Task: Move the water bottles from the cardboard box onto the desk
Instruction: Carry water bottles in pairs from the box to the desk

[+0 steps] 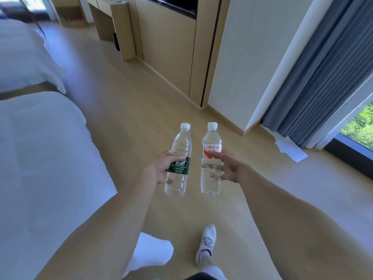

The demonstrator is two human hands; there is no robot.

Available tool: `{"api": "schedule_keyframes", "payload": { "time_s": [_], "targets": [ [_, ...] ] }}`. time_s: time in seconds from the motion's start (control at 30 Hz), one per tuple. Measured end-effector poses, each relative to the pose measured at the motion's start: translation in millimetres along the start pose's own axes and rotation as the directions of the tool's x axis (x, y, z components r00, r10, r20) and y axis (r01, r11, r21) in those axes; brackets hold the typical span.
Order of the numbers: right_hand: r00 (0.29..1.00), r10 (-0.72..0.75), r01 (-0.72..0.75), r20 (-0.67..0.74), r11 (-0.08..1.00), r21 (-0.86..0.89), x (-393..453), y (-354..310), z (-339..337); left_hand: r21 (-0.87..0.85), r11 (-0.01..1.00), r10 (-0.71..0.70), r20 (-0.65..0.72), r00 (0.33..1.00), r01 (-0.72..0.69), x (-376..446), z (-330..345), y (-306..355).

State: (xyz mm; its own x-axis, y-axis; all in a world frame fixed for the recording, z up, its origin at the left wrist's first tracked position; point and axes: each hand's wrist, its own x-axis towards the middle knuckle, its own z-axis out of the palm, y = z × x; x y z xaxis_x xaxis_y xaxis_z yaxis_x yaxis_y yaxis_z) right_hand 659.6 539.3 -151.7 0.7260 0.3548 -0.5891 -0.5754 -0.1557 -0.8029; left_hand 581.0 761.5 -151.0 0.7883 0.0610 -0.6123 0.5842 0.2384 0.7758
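My left hand [159,168] grips a clear water bottle with a green label [179,150], held upright over the wooden floor. My right hand [230,168] grips a second clear water bottle with a red and white label [211,142], also upright, a little to the right of the first. Both bottles have white caps and stand apart from each other. The desk [105,11] is far ahead at the top of the view, built of light wood. No cardboard box is in view.
Two beds with white sheets [40,158] line the left side. A light wood cabinet [167,47] and a white wall stand ahead. Grey curtains [323,67] and a window fill the right. White papers [290,148] lie on the floor near the curtain. My white shoe [206,243] is below.
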Motion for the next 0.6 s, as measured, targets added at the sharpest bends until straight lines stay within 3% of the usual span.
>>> {"api": "schedule_keyframes", "payload": {
  "time_s": [0.6],
  "targets": [
    [0.942, 0.096, -0.037, 0.322, 0.982, -0.184, 276, -213, 1, -0.207, 0.972, 0.035, -0.326, 0.945, -0.107, 186, -44, 186]
  ]
}}
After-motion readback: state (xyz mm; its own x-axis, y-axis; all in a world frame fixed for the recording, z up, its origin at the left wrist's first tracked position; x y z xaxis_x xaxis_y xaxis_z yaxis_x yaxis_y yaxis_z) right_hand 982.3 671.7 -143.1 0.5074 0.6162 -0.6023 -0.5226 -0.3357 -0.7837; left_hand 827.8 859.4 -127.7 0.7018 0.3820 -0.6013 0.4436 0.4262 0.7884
